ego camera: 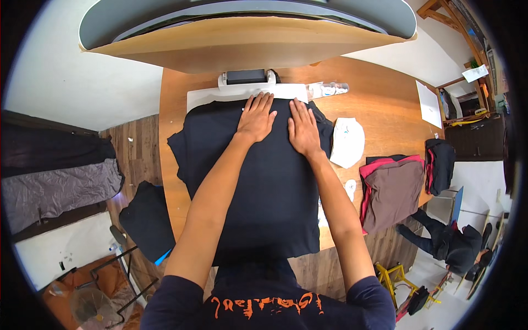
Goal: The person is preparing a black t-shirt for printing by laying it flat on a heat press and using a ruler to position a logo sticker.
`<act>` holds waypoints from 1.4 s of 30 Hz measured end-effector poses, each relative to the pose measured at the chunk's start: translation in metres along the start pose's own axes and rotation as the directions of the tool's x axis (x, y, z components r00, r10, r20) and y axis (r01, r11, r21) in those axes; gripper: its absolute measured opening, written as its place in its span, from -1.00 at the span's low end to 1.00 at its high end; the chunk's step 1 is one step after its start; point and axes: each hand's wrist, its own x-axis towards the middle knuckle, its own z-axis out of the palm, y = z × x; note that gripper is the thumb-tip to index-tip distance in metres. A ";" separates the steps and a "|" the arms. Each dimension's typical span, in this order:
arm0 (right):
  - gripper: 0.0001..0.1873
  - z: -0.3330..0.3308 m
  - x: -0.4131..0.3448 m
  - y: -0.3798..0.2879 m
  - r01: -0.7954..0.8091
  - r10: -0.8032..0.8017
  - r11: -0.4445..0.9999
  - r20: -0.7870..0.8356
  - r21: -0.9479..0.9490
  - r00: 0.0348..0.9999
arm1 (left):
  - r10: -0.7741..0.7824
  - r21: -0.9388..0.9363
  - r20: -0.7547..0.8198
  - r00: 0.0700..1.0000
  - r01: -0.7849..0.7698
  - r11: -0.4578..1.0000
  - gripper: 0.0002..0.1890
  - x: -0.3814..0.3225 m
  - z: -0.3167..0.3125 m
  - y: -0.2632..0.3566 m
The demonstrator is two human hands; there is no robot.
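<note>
A black T-shirt (268,189) is spread in front of me, its near edge hanging close to my body. My left hand (258,117) lies palm down on the upper part of the shirt, fingers pointing away from me. To its right, my right hand (304,128) also rests flat on the cloth near the far right edge. Neither hand grips anything. Beyond the fingertips, a white plate (202,97) shows from under the shirt, with a white machine bracket (246,78) behind it. The raised upper part of what looks like a heat press (247,41), faced with a brown sheet, stands above.
On the wooden table (379,103) are a clear tube of stickers (328,90), a white folded piece (348,142) and stacked brown and red garments (394,196). Another dark folded garment (440,165) lies farther right. A person (453,245) is at the far right. Dark cloth (148,218) hangs at left.
</note>
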 end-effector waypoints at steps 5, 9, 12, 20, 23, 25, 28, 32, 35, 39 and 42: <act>-0.40 0.005 0.023 0.011 -0.490 0.519 0.794 0.018 0.360 0.855 | -0.007 -0.374 -0.133 0.991 -0.044 0.927 -0.46 -0.002 -0.006 -0.008; -0.42 -0.009 -0.017 -0.015 -0.116 0.141 0.984 -0.197 0.132 0.970 | -0.042 -0.486 -0.416 0.908 -0.183 0.855 -0.59 -0.059 -0.029 -0.028; -0.43 -0.021 -0.052 -0.044 -0.012 0.019 0.996 -0.084 0.086 0.996 | -0.159 -0.395 -0.551 0.820 -0.089 0.914 -0.66 -0.110 -0.044 -0.049; -0.50 -0.002 -0.086 -0.070 0.053 -0.056 0.996 0.050 0.066 0.997 | -0.591 -0.638 -0.379 0.712 0.261 0.724 -0.55 -0.187 -0.008 -0.179; -0.51 -0.003 -0.095 -0.064 0.024 -0.026 0.999 0.044 0.046 0.999 | -0.644 -0.610 -0.152 0.750 0.441 0.658 -0.54 -0.170 -0.034 -0.164; -0.52 -0.002 -0.093 -0.069 0.036 -0.037 0.998 0.023 0.055 0.999 | -0.630 -0.565 -0.070 0.773 0.490 0.664 -0.56 -0.165 -0.045 -0.178; -0.52 -0.003 -0.094 -0.068 0.032 -0.032 0.998 0.008 0.061 0.999 | -0.588 -0.653 0.113 0.801 0.506 0.563 -0.47 -0.167 -0.064 -0.187; -0.52 -0.006 -0.094 -0.066 0.027 -0.027 0.998 -0.001 0.052 1.000 | -0.505 -0.283 0.205 0.839 0.545 0.789 -0.28 -0.190 -0.107 -0.196; -0.52 -0.005 -0.098 -0.069 0.034 -0.034 0.998 -0.001 0.050 0.999 | -0.509 0.214 0.266 0.818 0.465 0.859 -0.28 -0.227 -0.104 -0.230; -0.52 -0.007 -0.100 -0.065 0.034 -0.034 0.998 -0.003 0.043 0.999 | -0.609 0.052 0.134 0.782 0.608 0.792 -0.35 -0.250 -0.103 -0.263; -0.52 -0.007 -0.104 -0.066 0.032 -0.032 0.999 0.002 0.041 0.999 | -0.633 -0.422 0.011 0.774 0.577 0.699 -0.63 -0.261 -0.119 -0.270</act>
